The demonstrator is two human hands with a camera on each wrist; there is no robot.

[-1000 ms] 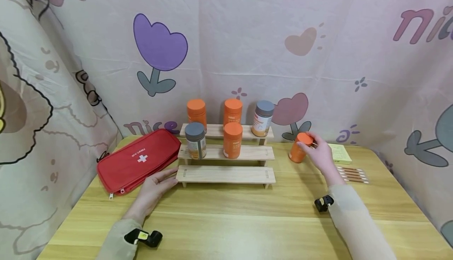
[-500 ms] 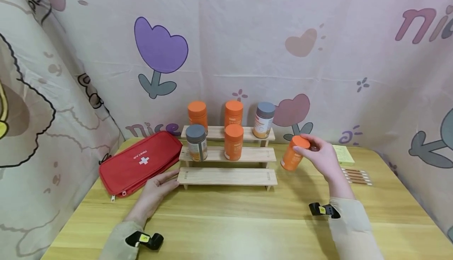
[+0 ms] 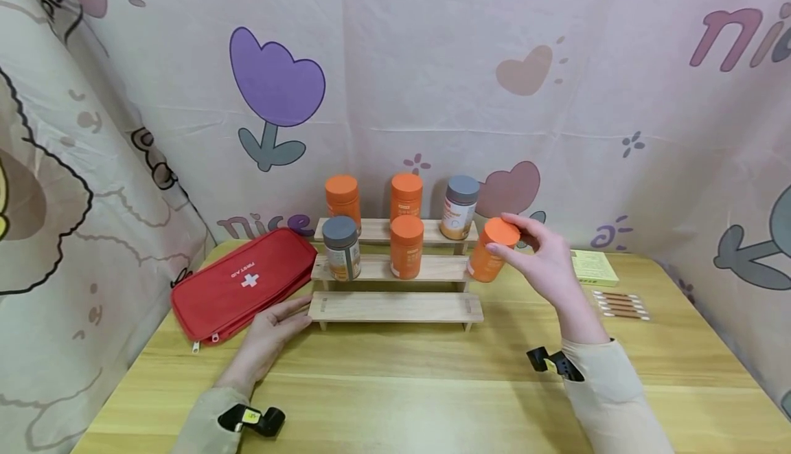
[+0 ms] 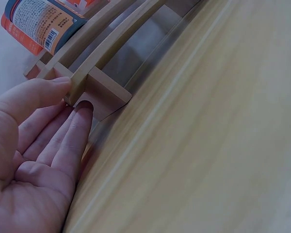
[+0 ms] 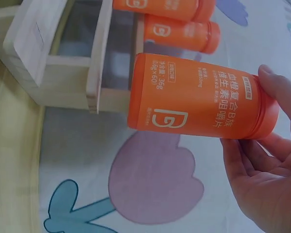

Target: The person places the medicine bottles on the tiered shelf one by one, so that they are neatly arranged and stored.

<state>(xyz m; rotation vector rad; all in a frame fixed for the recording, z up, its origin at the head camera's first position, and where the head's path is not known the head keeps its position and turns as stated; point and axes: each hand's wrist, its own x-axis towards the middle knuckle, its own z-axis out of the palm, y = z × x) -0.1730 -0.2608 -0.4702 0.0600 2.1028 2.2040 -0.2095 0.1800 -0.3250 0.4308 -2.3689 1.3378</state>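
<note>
An orange supplement bottle is gripped near its lid by my right hand, thumb on one side and fingers on the other. It tilts, its base beside the right end of the middle step of a three-step wooden display rack. In the right wrist view, the bottle shows a white printed label. My left hand holds the left end of the lowest step. In the left wrist view, the thumb lies at the board's end with fingertips below it, against the leg.
On the rack stand orange bottles and grey-lidded bottles, on the top and middle steps. A red first aid pouch lies left. A yellow-green box and cotton swabs lie right. A printed curtain hangs behind.
My right hand has lifted the orange bottle from the table at right and carried it left to the middle step's right end. My left hand has stayed at the rack.
</note>
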